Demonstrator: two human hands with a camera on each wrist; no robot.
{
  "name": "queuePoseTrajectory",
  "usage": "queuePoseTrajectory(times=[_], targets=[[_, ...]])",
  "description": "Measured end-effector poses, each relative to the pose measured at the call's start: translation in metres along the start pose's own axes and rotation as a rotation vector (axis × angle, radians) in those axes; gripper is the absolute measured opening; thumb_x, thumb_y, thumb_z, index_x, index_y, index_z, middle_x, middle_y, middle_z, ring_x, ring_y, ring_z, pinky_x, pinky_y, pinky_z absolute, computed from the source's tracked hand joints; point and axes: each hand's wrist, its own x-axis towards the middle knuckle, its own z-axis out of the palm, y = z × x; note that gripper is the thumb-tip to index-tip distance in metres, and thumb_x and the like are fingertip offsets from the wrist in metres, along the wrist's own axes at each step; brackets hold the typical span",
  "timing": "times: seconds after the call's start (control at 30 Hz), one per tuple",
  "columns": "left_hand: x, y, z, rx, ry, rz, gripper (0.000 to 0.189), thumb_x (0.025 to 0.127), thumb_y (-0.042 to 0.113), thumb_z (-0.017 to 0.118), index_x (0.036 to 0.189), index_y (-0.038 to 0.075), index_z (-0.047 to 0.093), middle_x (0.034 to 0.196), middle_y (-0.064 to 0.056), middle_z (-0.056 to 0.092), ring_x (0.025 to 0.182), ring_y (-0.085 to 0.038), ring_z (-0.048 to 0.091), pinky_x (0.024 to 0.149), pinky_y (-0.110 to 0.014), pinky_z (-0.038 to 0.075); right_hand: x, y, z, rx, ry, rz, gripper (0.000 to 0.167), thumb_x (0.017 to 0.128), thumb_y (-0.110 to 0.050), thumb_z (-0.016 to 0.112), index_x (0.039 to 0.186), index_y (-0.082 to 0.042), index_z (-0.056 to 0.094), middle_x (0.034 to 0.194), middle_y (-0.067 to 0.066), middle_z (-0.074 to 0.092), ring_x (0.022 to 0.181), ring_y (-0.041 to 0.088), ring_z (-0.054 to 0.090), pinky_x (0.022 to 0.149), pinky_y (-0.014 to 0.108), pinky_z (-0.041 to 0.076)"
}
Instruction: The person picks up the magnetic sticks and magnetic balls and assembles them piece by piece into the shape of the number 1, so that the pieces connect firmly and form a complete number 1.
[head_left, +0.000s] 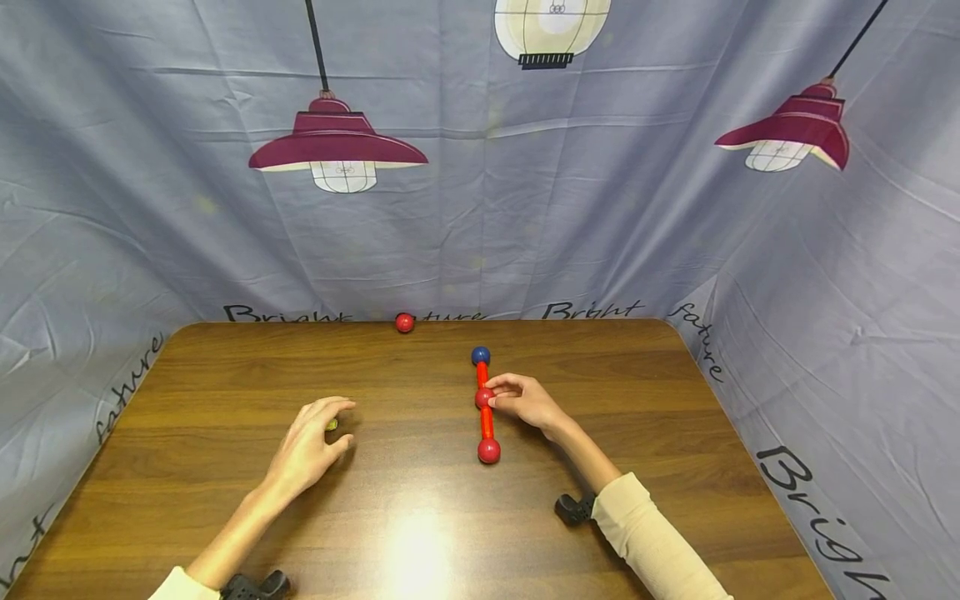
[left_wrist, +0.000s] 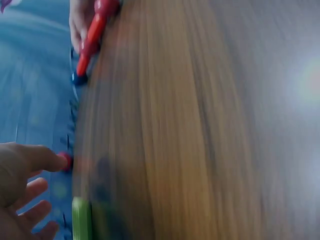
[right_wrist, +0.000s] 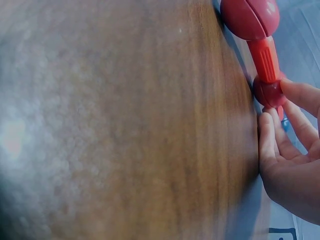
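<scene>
My right hand [head_left: 528,403] pinches the middle red ball [right_wrist: 269,92] of a straight chain on the table. Red rods [head_left: 487,422] join that ball to a blue ball [head_left: 481,355] at the far end and another red ball [head_left: 489,451] at the near end. Over on the left, my left hand [head_left: 306,446] hovers with thumb and fingers spread apart. Beside it lies a green stick [left_wrist: 81,220], mostly covered by the fingers in the head view; a gap shows between stick and fingers in the left wrist view.
A loose red ball [head_left: 405,322] sits at the table's back edge. Grey-blue curtain [head_left: 480,242] with printed lamps hangs behind and on both sides of the wooden table [head_left: 600,358]. Black wrist devices [head_left: 573,509] are worn below both sleeves.
</scene>
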Motion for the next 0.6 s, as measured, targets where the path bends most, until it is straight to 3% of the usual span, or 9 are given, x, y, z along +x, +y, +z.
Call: queuePoseTrajectory(times=[0.23, 0.6], targets=[[-0.005, -0.021, -0.022, 0.086, -0.046, -0.011, 0.051, 0.078, -0.006, 0.078, 0.126, 0.0, 0.063, 0.129, -0.02, 0.06, 0.121, -0.046, 0.049, 0.092, -0.066, 0.042, 0.001, 0.001, -0.001, 0.011, -0.002, 0.008, 0.031, 0.093, 0.004, 0.063, 0.122, 0.013, 0.059, 0.112, 0.027, 0.065, 0.103, 0.029, 0.064, 0.085, 0.029, 0.053], [-0.006, -0.031, -0.021, 0.163, -0.096, -0.027, 0.039, 0.082, -0.006, 0.074, 0.12, 0.002, 0.066, 0.122, -0.019, 0.063, 0.114, -0.044, 0.056, 0.087, -0.065, 0.046, 0.003, 0.002, -0.001, 0.026, 0.008, 0.013, 0.03, 0.092, 0.006, 0.063, 0.122, 0.013, 0.059, 0.111, 0.026, 0.067, 0.099, 0.023, 0.066, 0.085, 0.031, 0.054]])
